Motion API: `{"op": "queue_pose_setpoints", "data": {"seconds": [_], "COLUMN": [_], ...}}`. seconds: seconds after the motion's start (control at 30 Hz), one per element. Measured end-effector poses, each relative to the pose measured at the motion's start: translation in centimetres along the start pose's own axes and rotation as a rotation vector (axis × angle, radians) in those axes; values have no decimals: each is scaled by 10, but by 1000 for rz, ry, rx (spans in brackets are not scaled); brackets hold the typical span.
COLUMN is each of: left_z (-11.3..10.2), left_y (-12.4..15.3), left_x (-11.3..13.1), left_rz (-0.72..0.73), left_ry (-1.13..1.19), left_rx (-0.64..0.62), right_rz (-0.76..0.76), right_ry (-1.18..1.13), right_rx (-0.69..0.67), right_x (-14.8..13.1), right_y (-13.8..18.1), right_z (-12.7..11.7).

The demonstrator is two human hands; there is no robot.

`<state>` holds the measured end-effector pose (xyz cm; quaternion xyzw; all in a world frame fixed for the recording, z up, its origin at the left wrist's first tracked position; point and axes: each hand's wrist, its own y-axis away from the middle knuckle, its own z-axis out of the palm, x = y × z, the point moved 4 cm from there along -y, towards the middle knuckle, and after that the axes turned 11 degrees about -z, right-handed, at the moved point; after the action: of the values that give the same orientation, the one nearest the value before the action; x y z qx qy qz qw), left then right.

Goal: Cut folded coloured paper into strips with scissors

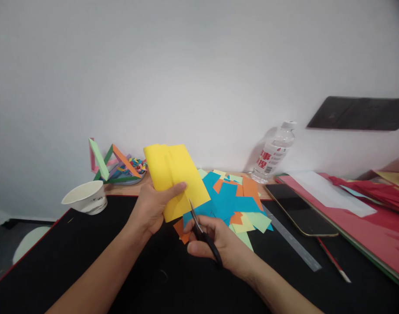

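My left hand (155,203) grips a folded sheet of yellow paper (175,172), thumb across its front face and fingers behind. The paper is held up above the black table mat and tilted. In my right hand (215,244) is a pair of scissors (202,235) with black handles. Their blades point up and left, the tips at the lower part of the yellow paper near my left thumb. Whether the blades have cut into it, I cannot tell. Behind the scissors lies a heap of blue paper pieces (224,198) mixed with orange and pale green ones.
A paper bowl (88,196) stands at the left edge, near folded paper strips (121,161). On the right are a clear bottle (274,152), a phone (300,209), a clear ruler (292,240), a red pencil-like stick (333,259) and red paper sheets (376,231).
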<state>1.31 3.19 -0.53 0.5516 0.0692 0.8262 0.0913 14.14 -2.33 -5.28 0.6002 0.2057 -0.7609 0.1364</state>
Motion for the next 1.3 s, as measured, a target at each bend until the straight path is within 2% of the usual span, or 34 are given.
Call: {"op": "queue_pose_setpoints", "data": {"seconds": [0.57, 0.8, 1.3], "left_z": [2, 1, -3], "left_y": [1, 1, -2], "left_x": [2, 1, 5], "left_rz": [14, 16, 9], "left_ry": [16, 8, 35], "left_rx": [10, 20, 26], "right_rz": [77, -8, 24], "right_ry": [65, 12, 15], "right_rx": [16, 19, -1], "right_x": [3, 3, 3], "right_y": [2, 1, 1], "right_z": [0, 0, -1]}}
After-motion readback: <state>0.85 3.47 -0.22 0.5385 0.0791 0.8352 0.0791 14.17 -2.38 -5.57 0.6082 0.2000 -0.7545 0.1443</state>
